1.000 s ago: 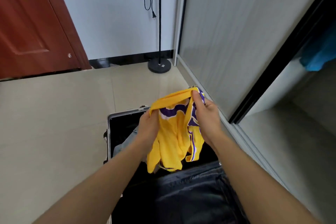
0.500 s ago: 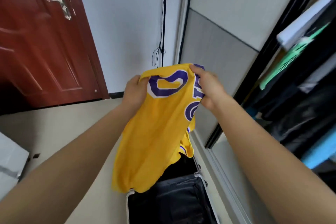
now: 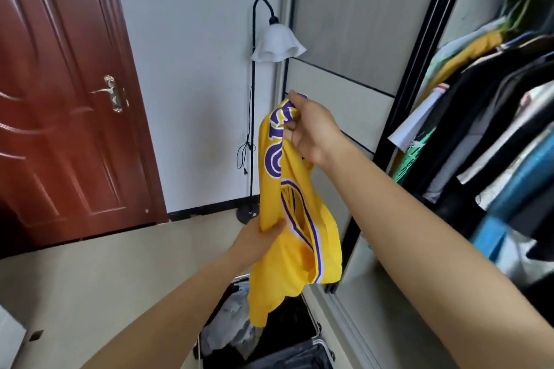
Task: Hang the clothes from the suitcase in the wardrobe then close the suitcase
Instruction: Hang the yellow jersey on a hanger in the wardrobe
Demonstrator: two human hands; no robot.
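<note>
A yellow jersey (image 3: 295,252) with purple and white trim hangs in the air in front of me. My right hand (image 3: 311,129) pinches its top edge up high. Lower down, my left hand (image 3: 257,241) grips its left side near the middle. Below the jersey the open suitcase (image 3: 322,347) lies on the floor, with a grey garment (image 3: 230,326) and dark clothes inside. The open wardrobe (image 3: 494,117) at the right is full of hanging clothes.
A floor lamp (image 3: 277,43) with a white shade stands in the corner behind the jersey, its cord dangling. The sliding wardrobe door (image 3: 350,39) is beside it. A red-brown room door (image 3: 69,99) fills the left. Beige floor tiles lie to the left of the suitcase.
My view has risen from the suitcase to the wardrobe. The jersey was lifted out of the suitcase, and my left hand has dropped from its top edge to its middle.
</note>
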